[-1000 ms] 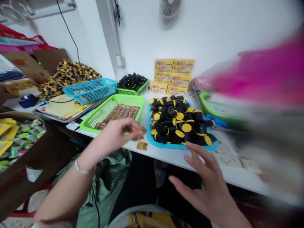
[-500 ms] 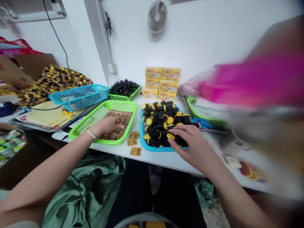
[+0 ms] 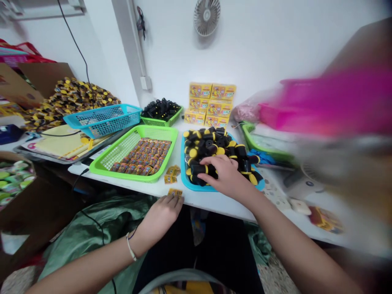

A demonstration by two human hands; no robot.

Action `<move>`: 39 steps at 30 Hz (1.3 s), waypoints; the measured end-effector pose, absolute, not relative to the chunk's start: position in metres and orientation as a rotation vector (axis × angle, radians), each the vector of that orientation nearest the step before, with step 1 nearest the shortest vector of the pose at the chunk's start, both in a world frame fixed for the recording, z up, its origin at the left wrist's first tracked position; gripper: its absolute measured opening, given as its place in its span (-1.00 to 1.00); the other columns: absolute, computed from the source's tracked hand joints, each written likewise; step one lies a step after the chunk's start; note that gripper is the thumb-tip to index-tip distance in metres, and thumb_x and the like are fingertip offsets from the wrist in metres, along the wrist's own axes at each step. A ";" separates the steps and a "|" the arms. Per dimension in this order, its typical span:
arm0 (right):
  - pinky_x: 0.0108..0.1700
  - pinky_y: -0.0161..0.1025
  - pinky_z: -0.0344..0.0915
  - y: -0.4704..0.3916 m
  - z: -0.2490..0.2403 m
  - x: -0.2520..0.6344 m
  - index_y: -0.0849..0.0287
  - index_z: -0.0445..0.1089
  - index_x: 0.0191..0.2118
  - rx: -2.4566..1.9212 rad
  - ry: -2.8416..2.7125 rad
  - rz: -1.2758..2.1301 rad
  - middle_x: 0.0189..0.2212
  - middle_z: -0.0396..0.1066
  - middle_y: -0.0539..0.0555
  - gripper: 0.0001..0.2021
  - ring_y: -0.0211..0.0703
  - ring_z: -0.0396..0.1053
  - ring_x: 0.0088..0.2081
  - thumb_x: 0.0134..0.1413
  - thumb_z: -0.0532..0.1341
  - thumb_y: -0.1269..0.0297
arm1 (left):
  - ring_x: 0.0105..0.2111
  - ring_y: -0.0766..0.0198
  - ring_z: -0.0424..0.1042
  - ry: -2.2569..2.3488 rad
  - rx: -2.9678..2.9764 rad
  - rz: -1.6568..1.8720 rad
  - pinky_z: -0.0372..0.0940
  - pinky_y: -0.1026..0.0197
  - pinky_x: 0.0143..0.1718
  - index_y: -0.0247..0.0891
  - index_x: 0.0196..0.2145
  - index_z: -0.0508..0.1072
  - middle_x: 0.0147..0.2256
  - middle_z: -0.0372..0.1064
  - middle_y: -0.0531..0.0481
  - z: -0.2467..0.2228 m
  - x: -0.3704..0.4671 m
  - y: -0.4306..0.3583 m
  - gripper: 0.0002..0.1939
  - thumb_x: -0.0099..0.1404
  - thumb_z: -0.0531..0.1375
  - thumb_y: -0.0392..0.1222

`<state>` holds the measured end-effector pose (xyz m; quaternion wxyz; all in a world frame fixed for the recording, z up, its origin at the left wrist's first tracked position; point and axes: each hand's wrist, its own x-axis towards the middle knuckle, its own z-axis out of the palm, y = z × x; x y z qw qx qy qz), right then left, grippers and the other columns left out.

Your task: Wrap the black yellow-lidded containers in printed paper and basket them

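Note:
My left hand (image 3: 163,214) is at the table's front edge, fingers together and pressed on a small yellow printed label (image 3: 175,191); its thumb is hidden. A few similar yellow labels (image 3: 172,173) lie just behind it. Over the blue basket (image 3: 196,188), my right hand (image 3: 228,175) has thumb and index finger around a black bottle with a yellow end (image 3: 197,170). Many more such black bottles (image 3: 211,141) are heaped in that basket. To the left, a green basket (image 3: 139,178) holds rows of small wrapped bottles (image 3: 147,155).
A blue basket (image 3: 104,118) rests on papers at the left, beside a pile of finished-looking bottles (image 3: 73,98). Black pieces fill a green basket (image 3: 161,110) at the back. Yellow boxes (image 3: 211,102) are stacked by the wall. A pink bin (image 3: 321,106) blurs at right.
My left hand has left the green basket and come right and toward me onto the yellow label. My right hand has moved left and closed around a black bottle.

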<state>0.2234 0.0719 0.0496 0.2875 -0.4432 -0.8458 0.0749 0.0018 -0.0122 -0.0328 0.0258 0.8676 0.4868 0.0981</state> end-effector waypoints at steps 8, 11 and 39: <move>0.06 -0.04 0.40 0.036 0.058 0.240 0.07 0.43 0.00 -0.934 -1.936 0.190 -0.07 0.47 0.15 -0.72 -0.01 0.46 -0.01 0.19 0.35 0.22 | -0.05 0.10 0.59 1.374 2.439 0.920 0.49 0.06 0.04 -0.19 0.02 0.58 -0.06 0.59 -0.15 -0.024 -0.017 -0.005 -0.63 0.35 0.16 -0.47; 0.00 -0.14 0.44 0.006 0.054 0.251 -0.04 0.44 0.00 -0.877 -1.792 0.341 -0.06 0.41 0.09 -0.68 -0.07 0.43 -0.02 0.14 0.39 0.32 | -0.16 0.15 0.62 1.377 2.182 1.250 0.51 0.14 -0.02 -0.19 -0.18 0.66 -0.16 0.63 -0.11 -0.017 -0.019 -0.008 -0.80 0.35 0.23 -0.33; -0.22 -0.36 0.58 -0.036 0.058 0.243 -0.20 0.50 0.06 -0.756 -1.475 1.051 -0.22 0.58 -0.03 -0.63 -0.25 0.59 -0.25 0.20 0.36 0.36 | -0.02 0.25 0.60 0.797 2.143 1.359 0.38 0.01 0.19 0.19 0.40 -0.26 -0.03 0.62 0.01 0.009 0.032 -0.046 -0.11 0.42 0.21 -0.37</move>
